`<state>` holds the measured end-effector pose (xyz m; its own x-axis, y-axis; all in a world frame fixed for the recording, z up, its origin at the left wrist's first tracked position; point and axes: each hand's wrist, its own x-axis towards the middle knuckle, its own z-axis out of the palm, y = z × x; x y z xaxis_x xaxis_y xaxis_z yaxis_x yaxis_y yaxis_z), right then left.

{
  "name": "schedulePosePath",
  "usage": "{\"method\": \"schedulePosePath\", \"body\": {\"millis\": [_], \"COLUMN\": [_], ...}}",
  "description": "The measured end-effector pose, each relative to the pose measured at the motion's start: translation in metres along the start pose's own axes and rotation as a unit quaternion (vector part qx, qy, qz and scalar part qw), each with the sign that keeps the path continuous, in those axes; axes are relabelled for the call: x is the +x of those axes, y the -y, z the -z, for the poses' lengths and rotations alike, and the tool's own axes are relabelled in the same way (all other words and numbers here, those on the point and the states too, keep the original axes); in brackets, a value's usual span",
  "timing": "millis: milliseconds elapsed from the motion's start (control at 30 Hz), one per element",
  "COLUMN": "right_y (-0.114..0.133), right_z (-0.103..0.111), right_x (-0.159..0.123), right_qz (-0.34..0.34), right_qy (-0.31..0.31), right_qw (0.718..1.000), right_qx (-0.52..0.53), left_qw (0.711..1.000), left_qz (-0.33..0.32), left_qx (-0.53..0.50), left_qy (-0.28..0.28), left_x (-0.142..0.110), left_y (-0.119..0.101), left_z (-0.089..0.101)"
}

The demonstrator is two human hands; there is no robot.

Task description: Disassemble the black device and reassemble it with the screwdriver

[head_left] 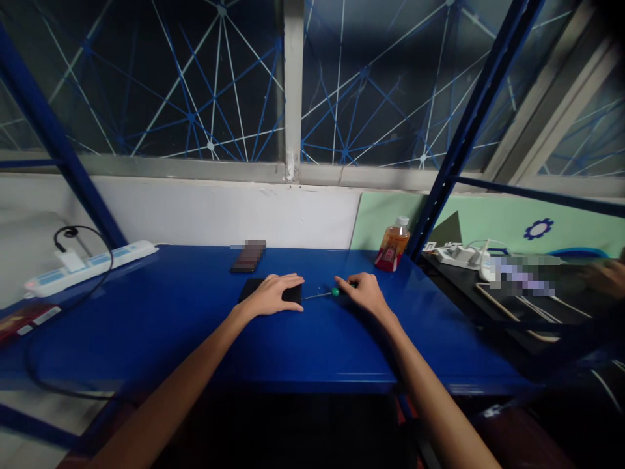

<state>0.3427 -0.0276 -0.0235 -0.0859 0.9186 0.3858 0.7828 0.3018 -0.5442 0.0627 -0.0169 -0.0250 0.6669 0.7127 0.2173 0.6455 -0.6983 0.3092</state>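
Note:
A flat black rectangular object [291, 295] lies on the blue table; its exact kind is unclear. My left hand [273, 294] spans it from above, fingers along its far side and thumb at the near right corner, holding it against the tabletop. To the right, my right hand [364, 291] is closed around a screwdriver [335, 292] with a green collar; most of its handle is hidden in the palm. The thin metal shaft points left, its tip at or very close to the black object's right edge. Whether the tip touches is too small to tell.
A dark phone-like slab [249, 257] lies farther back. On the back right stands a drink bottle [392, 245]. A white power strip [97, 264] with a black cable and a red packet [29, 322] are at left. Blue posts frame the table [161, 312]; another person's hand [608, 280] appears far right.

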Motion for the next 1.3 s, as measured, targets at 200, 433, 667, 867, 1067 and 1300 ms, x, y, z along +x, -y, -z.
{"method": "schedulePosePath", "body": {"millis": [200, 433, 667, 867, 1067, 1300], "right_y": [-0.005, -0.01, -0.011, -0.009, -0.017, -0.016], "right_z": [0.01, 0.019, 0.011, 0.016, 0.012, 0.01], "right_x": [-0.001, -0.004, -0.002, -0.009, -0.015, -0.014], "right_qz": [-0.01, -0.087, -0.038, -0.077, -0.069, -0.018], "right_qy": [0.095, 0.225, 0.144, 0.206, 0.199, 0.16], "right_qw": [0.983, 0.922, 0.971, 0.94, 0.948, 0.964], "right_qx": [0.156, 0.303, 0.189, 0.263, 0.237, 0.21], "left_qw": [1.0, 1.0, 1.0, 0.999, 0.999, 1.0], "left_qz": [0.003, -0.009, -0.005, -0.015, -0.016, -0.014], "left_qx": [0.005, 0.001, 0.006, 0.001, -0.002, 0.005], "left_qy": [-0.007, -0.016, -0.021, -0.034, -0.034, -0.026], "left_x": [-0.001, -0.001, 0.0, 0.0, 0.0, -0.001], "left_y": [-0.003, -0.003, -0.002, -0.001, -0.003, -0.003], "left_z": [0.001, 0.0, -0.002, -0.003, -0.002, -0.003]}}
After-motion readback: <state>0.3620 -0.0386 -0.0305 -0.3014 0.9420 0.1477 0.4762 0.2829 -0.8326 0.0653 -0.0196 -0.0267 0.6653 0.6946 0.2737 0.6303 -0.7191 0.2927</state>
